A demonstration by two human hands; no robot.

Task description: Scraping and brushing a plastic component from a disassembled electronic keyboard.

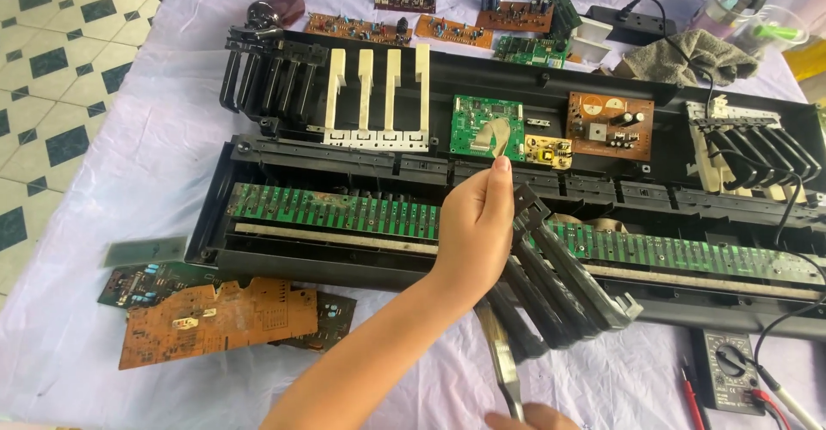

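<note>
Tiled floor, pale cloth [129,137] spread over it as the work surface; an opened black keyboard chassis [602,193] lies across the cloth.

Left hand [473,223] is raised over the chassis centre, fingers closed around the top of a block of black keys [559,288], which tilts out of the chassis front toward the camera. Right hand [529,417] shows only at the lower frame edge, in front of the chassis, fingers pinching the handle of a flat brush [499,352] that points up at the key block.

Judged progress: well into disassembly. The long green contact strip [344,210] inside the chassis is bare. A set of white keys [379,94] and another black key group [267,73] already lie on the chassis rear-left; more keys [748,150] at rear-right. The small green board [488,127] and brown board [609,126] remain seated in the chassis rear.

Loose circuit boards [215,316] lie in front of the chassis, left. A multimeter [727,383] sits in front, right. A grey rag [688,55] lies behind.
</note>
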